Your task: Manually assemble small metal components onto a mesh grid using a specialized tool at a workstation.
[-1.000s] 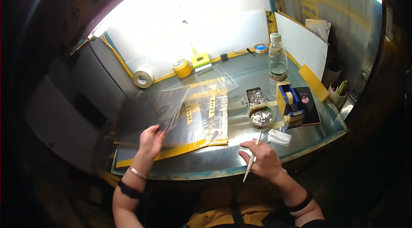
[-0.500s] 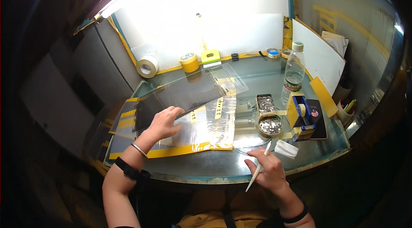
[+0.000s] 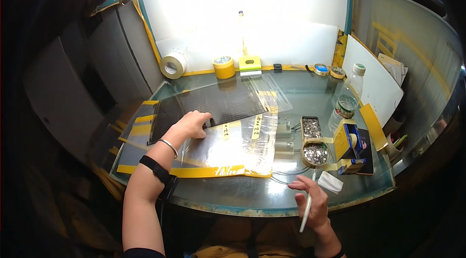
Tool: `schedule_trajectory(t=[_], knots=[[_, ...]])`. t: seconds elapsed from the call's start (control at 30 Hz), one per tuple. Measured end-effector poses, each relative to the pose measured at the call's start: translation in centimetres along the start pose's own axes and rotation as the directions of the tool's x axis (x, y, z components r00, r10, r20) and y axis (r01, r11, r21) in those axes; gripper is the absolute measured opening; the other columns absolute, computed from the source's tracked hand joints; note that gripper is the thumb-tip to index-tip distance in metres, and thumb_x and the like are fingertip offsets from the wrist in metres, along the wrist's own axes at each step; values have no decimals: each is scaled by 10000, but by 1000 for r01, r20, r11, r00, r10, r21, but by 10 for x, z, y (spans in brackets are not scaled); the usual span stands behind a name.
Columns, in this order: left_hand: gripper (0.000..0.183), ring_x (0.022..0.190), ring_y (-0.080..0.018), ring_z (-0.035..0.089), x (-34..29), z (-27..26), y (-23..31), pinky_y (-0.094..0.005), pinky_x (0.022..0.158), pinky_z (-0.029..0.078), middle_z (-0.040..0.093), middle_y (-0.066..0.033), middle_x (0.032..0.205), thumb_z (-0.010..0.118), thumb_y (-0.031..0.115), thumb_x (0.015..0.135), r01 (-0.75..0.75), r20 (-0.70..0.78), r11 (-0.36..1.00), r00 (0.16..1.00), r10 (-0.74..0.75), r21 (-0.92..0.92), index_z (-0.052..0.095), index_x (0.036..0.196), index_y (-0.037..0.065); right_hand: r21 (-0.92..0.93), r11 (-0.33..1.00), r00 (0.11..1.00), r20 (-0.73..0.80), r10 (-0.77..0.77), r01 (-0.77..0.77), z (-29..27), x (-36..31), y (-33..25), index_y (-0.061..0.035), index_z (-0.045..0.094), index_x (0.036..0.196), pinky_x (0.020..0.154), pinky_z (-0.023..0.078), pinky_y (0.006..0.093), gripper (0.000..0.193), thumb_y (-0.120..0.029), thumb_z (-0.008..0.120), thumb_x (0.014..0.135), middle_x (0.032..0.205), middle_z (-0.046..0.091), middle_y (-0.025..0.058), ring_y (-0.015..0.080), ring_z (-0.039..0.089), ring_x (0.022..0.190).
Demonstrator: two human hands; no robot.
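My left hand (image 3: pixel 193 124) rests at the near edge of a dark, see-through sheet with fine grid lines (image 3: pixel 223 100). Its fingers are apart, the thumb lower than the fingertips. Under that sheet lies a clear plastic sheet or bag (image 3: pixel 194 153) edged with yellow tape and bearing handwritten yellow labels. Between the fingers of my right hand (image 3: pixel 314 202) is a slim white pen-like stick (image 3: pixel 307 212), tip downward, held over the table's front edge. Beyond it stand a round tin (image 3: pixel 315 154) and a rectangular tin (image 3: pixel 311 127), both full of small shiny pieces.
A folded white paper (image 3: pixel 331 182) lies near the right hand. Farther right are a blue tape dispenser (image 3: pixel 348 141), a phone (image 3: pixel 367 158) and a water bottle (image 3: pixel 347 97). Tape rolls (image 3: pixel 224 67) and a lime-green scraper (image 3: pixel 250 65) line the back of the glass table (image 3: pixel 218 192).
My left hand has moved a little farther forward along the dark sheet's edge. The right hand has turned, and the white stick stands steeper. The whole view has shifted slightly.
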State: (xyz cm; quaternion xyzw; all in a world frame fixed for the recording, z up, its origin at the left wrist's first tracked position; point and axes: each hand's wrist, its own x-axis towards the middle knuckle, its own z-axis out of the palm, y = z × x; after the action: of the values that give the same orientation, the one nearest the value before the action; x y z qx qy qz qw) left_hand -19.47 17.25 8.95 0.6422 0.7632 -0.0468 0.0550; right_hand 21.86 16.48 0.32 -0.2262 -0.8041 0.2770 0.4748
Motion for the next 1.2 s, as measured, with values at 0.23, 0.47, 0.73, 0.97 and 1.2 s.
schedule_trajectory(t=[0.23,0.47,0.73,0.97,1.2], knots=[[565,852,-387,671,3,21,-8,-437,775,549,691,-202,918,585,77,765,-64,-153,974,983,99,217,512,1322,20,103,987,992,-17,126,-123,-2,-6,2,56,315,1378,806,508,356,784,-622,350,986,763,642,78,204,642,785],[426,864,-317,675,4,19,-28,-390,696,564,623,-189,1128,523,8,845,-144,-522,929,793,315,342,503,1269,53,130,987,974,-195,118,-93,3,-19,17,6,397,1226,634,424,301,628,-563,470,972,780,544,94,147,515,658],[232,996,-313,665,13,15,-32,-371,813,562,610,-171,1232,601,79,779,-290,-312,844,835,453,451,655,1003,63,-41,987,962,-234,143,-157,0,-14,4,-38,477,958,545,396,330,319,-296,665,938,676,511,80,191,500,562],[476,1055,-330,646,20,-6,-13,-373,892,536,654,-201,1188,669,184,648,-169,-120,973,975,189,158,725,1106,67,-72,990,965,-240,104,-125,0,-17,2,-45,499,873,541,406,312,280,-266,657,942,669,536,75,189,523,572],[211,826,-364,662,25,22,-20,-430,727,550,647,-173,958,571,53,739,-230,-323,934,893,314,273,645,932,11,-169,986,965,-258,-54,10,3,-5,-4,-40,576,893,531,426,342,228,-139,772,834,685,557,91,251,540,569]])
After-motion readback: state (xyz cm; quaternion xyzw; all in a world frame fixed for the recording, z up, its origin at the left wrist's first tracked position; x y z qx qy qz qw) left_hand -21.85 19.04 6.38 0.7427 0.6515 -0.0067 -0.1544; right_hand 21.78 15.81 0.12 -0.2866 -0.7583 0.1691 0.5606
